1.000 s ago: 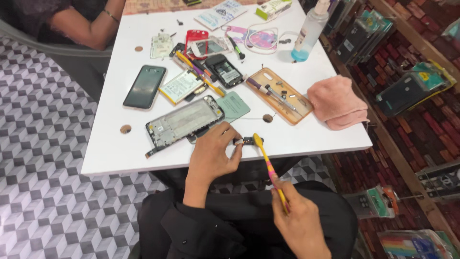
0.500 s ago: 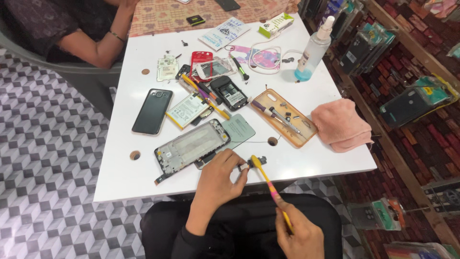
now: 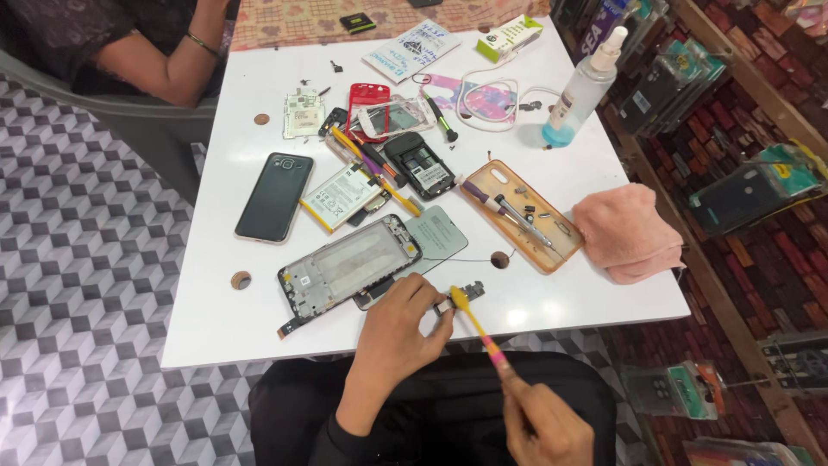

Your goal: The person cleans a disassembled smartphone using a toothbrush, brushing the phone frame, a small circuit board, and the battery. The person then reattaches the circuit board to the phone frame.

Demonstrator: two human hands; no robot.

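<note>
My left hand [image 3: 398, 332] pinches a small dark circuit board [image 3: 458, 295] at the near edge of the white table [image 3: 552, 302]. My right hand [image 3: 545, 427] grips a yellow and pink brush [image 3: 477, 327] by its lower end, with the brush head touching the board. Just left of my left hand lies an opened phone frame [image 3: 345, 266] with a grey-green back panel [image 3: 437, 237] beside it.
A dark phone [image 3: 274, 196], a battery [image 3: 343, 197], a small black phone [image 3: 418, 164], an orange case holding tools [image 3: 517, 214], a pink cloth [image 3: 625, 233] and a spray bottle [image 3: 581, 89] lie on the table. Another person's arm [image 3: 168, 65] rests at the far left.
The view has shifted so the table sits lower and closer. My hands stay together at the near edge, the brush still on the board.
</note>
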